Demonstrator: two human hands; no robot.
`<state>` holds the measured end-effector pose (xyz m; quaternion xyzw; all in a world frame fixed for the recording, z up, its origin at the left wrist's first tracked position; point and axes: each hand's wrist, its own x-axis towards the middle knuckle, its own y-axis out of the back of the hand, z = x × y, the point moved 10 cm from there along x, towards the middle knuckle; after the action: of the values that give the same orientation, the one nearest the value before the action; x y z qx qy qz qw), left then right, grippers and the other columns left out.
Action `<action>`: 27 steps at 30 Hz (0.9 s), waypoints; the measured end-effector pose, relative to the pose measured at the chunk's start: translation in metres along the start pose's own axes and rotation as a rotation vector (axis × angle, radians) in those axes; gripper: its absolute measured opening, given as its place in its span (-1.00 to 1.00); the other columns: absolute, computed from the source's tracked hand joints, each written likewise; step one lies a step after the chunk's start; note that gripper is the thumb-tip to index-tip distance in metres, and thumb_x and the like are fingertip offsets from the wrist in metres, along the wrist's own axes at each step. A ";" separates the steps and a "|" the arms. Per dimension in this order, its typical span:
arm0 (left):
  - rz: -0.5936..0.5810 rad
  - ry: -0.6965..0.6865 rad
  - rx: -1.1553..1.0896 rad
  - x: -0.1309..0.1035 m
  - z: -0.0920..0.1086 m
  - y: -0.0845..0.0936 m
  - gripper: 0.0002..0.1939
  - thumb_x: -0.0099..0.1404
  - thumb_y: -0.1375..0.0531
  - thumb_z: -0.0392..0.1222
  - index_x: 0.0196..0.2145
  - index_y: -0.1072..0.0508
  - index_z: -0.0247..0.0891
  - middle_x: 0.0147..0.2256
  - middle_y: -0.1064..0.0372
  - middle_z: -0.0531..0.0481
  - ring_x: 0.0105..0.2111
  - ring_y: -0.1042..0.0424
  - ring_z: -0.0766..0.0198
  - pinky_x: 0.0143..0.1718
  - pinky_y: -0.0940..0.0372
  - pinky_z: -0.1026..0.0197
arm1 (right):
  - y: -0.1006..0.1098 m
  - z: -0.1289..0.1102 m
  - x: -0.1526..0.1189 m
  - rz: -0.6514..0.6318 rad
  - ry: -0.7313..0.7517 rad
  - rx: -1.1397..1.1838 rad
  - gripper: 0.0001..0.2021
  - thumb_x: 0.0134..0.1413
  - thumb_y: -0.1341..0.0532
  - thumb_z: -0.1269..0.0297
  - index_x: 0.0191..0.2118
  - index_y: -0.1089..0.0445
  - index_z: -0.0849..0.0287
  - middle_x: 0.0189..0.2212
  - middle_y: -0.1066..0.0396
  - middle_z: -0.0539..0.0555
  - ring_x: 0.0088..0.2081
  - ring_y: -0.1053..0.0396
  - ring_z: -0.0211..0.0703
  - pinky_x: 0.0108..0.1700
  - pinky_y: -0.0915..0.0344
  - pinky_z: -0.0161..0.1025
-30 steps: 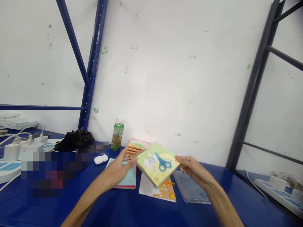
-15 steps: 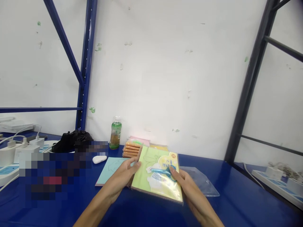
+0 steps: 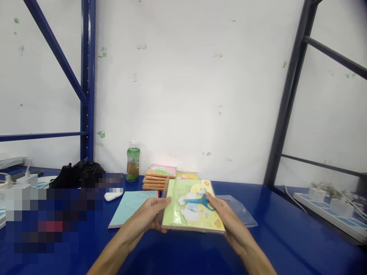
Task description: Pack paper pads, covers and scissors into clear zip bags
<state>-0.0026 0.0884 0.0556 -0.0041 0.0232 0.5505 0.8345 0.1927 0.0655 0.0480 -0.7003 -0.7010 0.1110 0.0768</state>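
Observation:
Between my two hands is a paper-craft pack (image 3: 174,214) in a clear plastic sleeve, its cover yellow-green with a white cartoon animal. Blue scissors (image 3: 197,201) show on its front. My left hand (image 3: 153,214) is closed on the left edge, thumb on top. On the right edge, my right hand (image 3: 225,217) grips it, thumb near the scissors' handles. Left of the pack lies a light-blue sheet stack (image 3: 133,206) with a line drawing. A clear plastic bag (image 3: 239,212), flat on the table, is partly covered by my right hand.
Behind the pack stand a pile of wrapped packs (image 3: 156,179) and a green-labelled bottle (image 3: 133,162). A white case (image 3: 113,194) lies left, near a black plastic bag (image 3: 77,172). Power strips (image 3: 329,214) with plugs sit at both sides of the blue table (image 3: 177,256).
The pack has tilted flatter in my hands, and its lower edge is now closer to level. The whole view has shifted, with the background moving left. Both hands keep their hold.

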 end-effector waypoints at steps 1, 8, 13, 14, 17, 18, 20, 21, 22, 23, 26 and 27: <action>0.009 0.009 0.010 0.000 -0.001 0.001 -0.46 0.13 -0.32 0.27 -0.23 -0.51 -0.31 -0.35 -0.52 -0.07 -0.37 -0.48 0.18 -0.36 -0.40 0.19 | -0.001 0.001 0.003 -0.011 0.020 -0.056 -0.50 0.09 -0.37 -0.16 -0.13 -0.55 0.23 -0.28 -0.67 0.17 -0.27 -0.64 -0.01 -0.29 -0.52 -0.27; 0.077 0.070 0.076 -0.006 0.002 0.034 -0.34 0.11 -0.41 0.17 0.01 -0.41 -0.32 -0.36 -0.63 -0.12 -0.37 -0.58 0.12 -0.44 -0.33 0.25 | 0.054 -0.026 0.010 0.203 0.165 -0.520 -0.34 0.08 -0.17 -0.35 -0.09 -0.50 0.22 -0.63 -0.50 0.03 -0.81 -0.20 -0.28 -0.77 -0.03 -0.36; 0.139 0.052 0.090 -0.006 0.004 0.067 -0.34 0.03 -0.46 0.12 -0.03 -0.47 -0.36 -0.47 -0.58 -0.07 -0.50 -0.50 0.18 -0.58 -0.17 0.28 | 0.133 -0.058 0.001 0.505 0.190 -0.728 -0.42 0.21 -0.08 -0.16 0.12 -0.39 0.21 -0.39 -0.60 0.12 -0.75 -0.24 -0.23 -0.69 -0.11 -0.28; 0.157 0.047 0.088 -0.006 0.005 0.073 -0.36 0.03 -0.47 0.12 -0.06 -0.50 -0.35 -0.46 -0.57 -0.06 -0.50 -0.49 0.19 -0.57 -0.18 0.27 | 0.146 -0.062 -0.001 0.579 0.177 -0.788 -0.40 0.21 -0.08 -0.13 0.15 -0.35 0.25 -0.39 -0.60 0.15 -0.70 -0.31 -0.16 -0.64 -0.20 -0.23; 0.177 0.035 0.078 -0.008 0.007 0.081 -0.41 0.05 -0.46 0.10 -0.07 -0.54 -0.36 -0.39 -0.57 -0.07 -0.46 -0.46 0.21 -0.55 -0.21 0.26 | 0.162 -0.075 -0.015 0.793 0.194 -0.987 -0.32 0.21 -0.10 -0.13 0.21 -0.31 0.38 -0.24 -0.58 0.39 -0.29 -0.53 0.27 -0.27 -0.40 0.06; 0.176 0.031 0.075 -0.008 0.008 0.081 -0.42 0.07 -0.45 0.09 -0.06 -0.55 -0.36 -0.37 -0.57 -0.07 -0.46 -0.45 0.23 -0.54 -0.22 0.26 | 0.159 -0.081 -0.021 0.851 0.231 -1.046 -0.33 0.23 -0.09 -0.13 0.20 -0.32 0.37 -0.13 -0.55 0.46 -0.11 -0.49 0.40 -0.13 -0.37 0.16; 0.169 0.024 0.068 -0.010 0.011 0.080 -0.42 0.09 -0.45 0.08 -0.04 -0.56 -0.35 -0.34 -0.58 -0.08 -0.45 -0.43 0.24 -0.54 -0.21 0.26 | 0.144 -0.093 -0.032 0.913 0.323 -1.130 -0.42 0.28 -0.03 -0.12 0.14 -0.38 0.26 0.05 -0.46 0.47 0.11 -0.33 0.49 0.02 -0.27 0.23; 0.163 0.022 0.065 -0.010 0.012 0.079 -0.42 0.09 -0.44 0.09 -0.03 -0.56 -0.35 -0.33 -0.58 -0.08 -0.45 -0.43 0.25 -0.54 -0.20 0.27 | 0.133 -0.098 -0.037 0.915 0.364 -1.157 -0.47 0.30 0.00 -0.12 0.08 -0.42 0.19 0.06 -0.46 0.41 0.12 -0.33 0.44 0.04 -0.26 0.20; 0.158 0.021 0.062 -0.010 0.013 0.077 -0.40 0.09 -0.45 0.10 -0.02 -0.56 -0.35 -0.32 -0.59 -0.09 -0.46 -0.43 0.25 -0.55 -0.19 0.26 | 0.120 -0.101 -0.039 0.882 0.399 -1.169 -0.51 0.32 0.01 -0.12 0.02 -0.45 0.13 0.03 -0.50 0.33 0.08 -0.37 0.35 0.03 -0.27 0.12; 0.151 0.020 0.059 -0.010 0.013 0.075 -0.38 0.08 -0.45 0.10 0.00 -0.56 -0.35 -0.32 -0.59 -0.09 -0.46 -0.43 0.25 -0.56 -0.19 0.26 | 0.107 -0.099 -0.038 0.810 0.422 -1.160 -0.52 0.34 0.02 -0.13 -0.04 -0.47 0.09 -0.04 -0.54 0.25 -0.02 -0.43 0.25 -0.01 -0.30 0.03; 0.122 0.021 0.044 -0.010 0.013 0.068 -0.29 0.07 -0.45 0.13 0.08 -0.52 -0.34 -0.33 -0.61 -0.09 -0.47 -0.45 0.23 -0.55 -0.22 0.25 | 0.055 -0.071 -0.020 0.374 0.393 -0.986 -0.46 0.36 0.05 -0.20 -0.07 -0.49 0.09 -0.31 -0.58 0.11 -0.39 -0.46 -0.06 -0.26 -0.33 -0.18; 0.106 0.025 0.032 -0.010 0.013 0.064 -0.27 0.07 -0.45 0.15 0.10 -0.50 -0.33 -0.32 -0.61 -0.10 -0.45 -0.48 0.20 -0.53 -0.25 0.24 | 0.035 -0.055 -0.014 0.202 0.347 -0.889 -0.42 0.36 0.06 -0.23 -0.04 -0.48 0.13 -0.36 -0.57 0.09 -0.49 -0.40 -0.14 -0.36 -0.30 -0.22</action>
<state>-0.0645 0.1052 0.0698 0.0039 0.0425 0.5933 0.8038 0.2408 0.0543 0.0925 -0.7379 -0.5860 -0.3106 -0.1250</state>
